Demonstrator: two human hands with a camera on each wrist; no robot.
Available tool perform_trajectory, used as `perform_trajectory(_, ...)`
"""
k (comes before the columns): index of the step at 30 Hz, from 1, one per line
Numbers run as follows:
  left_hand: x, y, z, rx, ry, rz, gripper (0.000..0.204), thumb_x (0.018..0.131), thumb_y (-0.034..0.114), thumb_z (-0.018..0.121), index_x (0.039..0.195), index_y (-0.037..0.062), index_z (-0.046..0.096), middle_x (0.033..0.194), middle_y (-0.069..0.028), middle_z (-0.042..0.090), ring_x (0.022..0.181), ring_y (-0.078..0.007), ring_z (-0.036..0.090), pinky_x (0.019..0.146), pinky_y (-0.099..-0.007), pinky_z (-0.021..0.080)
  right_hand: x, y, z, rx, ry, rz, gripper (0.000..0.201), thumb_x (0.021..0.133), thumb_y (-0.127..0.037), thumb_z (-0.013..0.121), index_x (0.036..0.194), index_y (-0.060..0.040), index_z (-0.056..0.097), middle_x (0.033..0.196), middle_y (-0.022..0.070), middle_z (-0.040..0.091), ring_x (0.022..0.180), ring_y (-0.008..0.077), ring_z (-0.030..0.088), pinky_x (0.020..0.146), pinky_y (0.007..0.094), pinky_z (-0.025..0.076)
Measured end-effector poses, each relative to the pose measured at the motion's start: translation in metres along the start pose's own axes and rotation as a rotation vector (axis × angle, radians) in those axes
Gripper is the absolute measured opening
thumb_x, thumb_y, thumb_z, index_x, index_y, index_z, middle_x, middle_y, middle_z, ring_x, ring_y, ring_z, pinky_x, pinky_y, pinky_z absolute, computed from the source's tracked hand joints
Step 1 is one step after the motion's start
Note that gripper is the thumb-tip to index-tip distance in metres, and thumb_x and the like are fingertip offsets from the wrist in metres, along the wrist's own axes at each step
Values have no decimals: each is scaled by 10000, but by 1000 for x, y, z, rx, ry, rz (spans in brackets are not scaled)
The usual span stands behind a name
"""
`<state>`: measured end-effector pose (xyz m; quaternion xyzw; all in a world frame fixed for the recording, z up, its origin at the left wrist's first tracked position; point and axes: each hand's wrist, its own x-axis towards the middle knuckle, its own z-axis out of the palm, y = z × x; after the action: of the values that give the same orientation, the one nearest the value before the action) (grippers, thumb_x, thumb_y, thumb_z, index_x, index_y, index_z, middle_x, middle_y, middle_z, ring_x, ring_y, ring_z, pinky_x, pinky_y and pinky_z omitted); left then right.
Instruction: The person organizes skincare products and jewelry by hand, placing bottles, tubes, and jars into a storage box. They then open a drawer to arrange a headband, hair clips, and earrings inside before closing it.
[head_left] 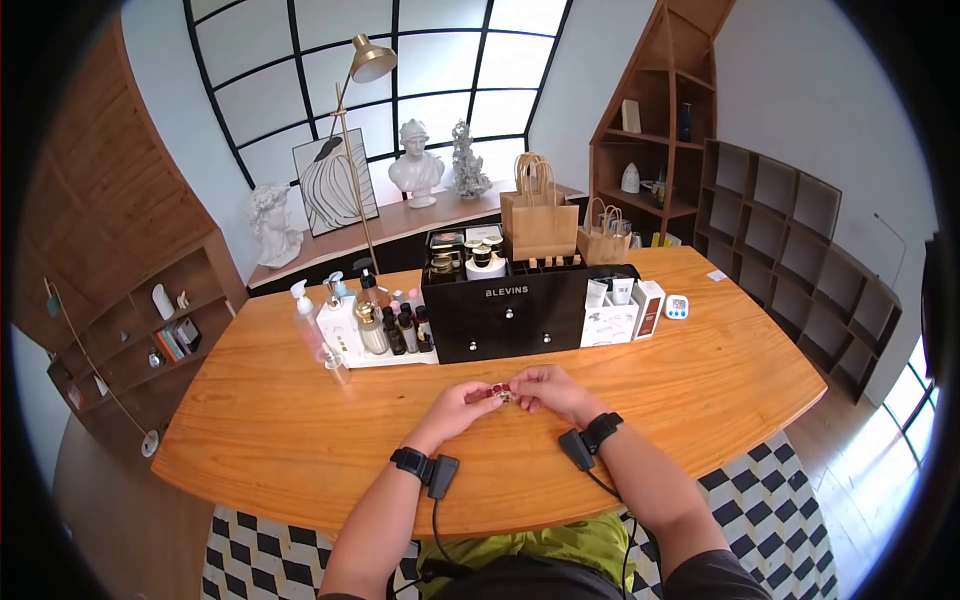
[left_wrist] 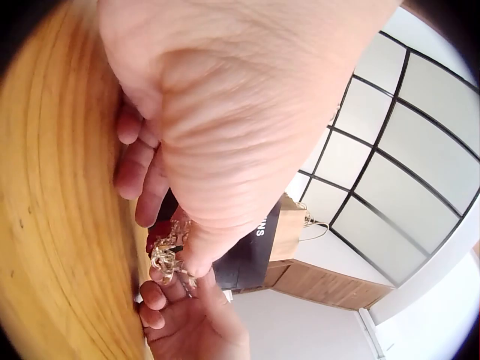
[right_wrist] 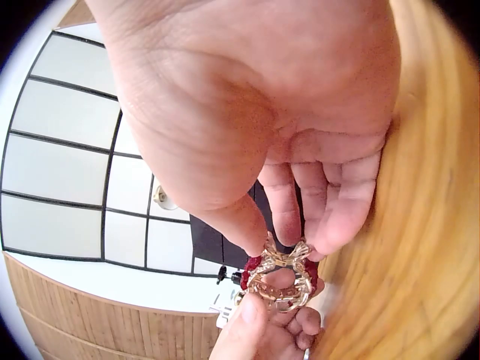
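Both hands meet over the near part of the wooden table, around a small gold-coloured openwork metal piece with dark red parts [head_left: 502, 392]. My left hand [head_left: 463, 409] pinches its left side between thumb and fingers. From the right, my right hand [head_left: 553, 392] holds the other side with thumb and fingertips. In the left wrist view the metal piece [left_wrist: 169, 251] lies under the left thumb. The right wrist view shows its gold loops [right_wrist: 281, 281] between both hands, red patches at either side; its exact kind I cannot tell.
A black drawer box [head_left: 505, 325] stands behind the hands, with paper bags [head_left: 540, 230] on top. Pump bottles and small bottles [head_left: 370, 328] are left of it, a white box [head_left: 609, 325] and a small timer [head_left: 677, 307] right. The table's front edge is close to the body.
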<state>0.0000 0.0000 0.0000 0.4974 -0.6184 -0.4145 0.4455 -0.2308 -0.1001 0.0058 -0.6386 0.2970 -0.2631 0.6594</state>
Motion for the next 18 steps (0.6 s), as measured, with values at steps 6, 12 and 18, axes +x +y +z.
perform_trajectory(6,-2,9,0,51,9,-18,341,1048,249,718,1266,-14,724,1147,-60,770,1050,-121,693,958,-288,532,0,-1,-1,-23,-8,4,212,1020,-169,732,1140,5,735,971,46,745,800,111,671,711,245,552)
perform_trajectory(12,-1,7,-1,42,10,-36,342,1067,245,692,1294,-10,713,1169,-57,764,1067,-115,686,970,-282,527,-1,-3,1,-65,-36,-3,230,1020,-198,744,1140,-2,735,977,42,751,792,108,669,703,242,544)
perform_trajectory(18,-1,8,0,2,-8,-46,338,1045,235,725,1279,-9,714,1154,-54,766,1058,-109,689,959,-278,534,0,-2,0,-72,-50,-27,222,1010,-196,747,1120,-4,739,961,43,752,787,107,670,689,248,540)
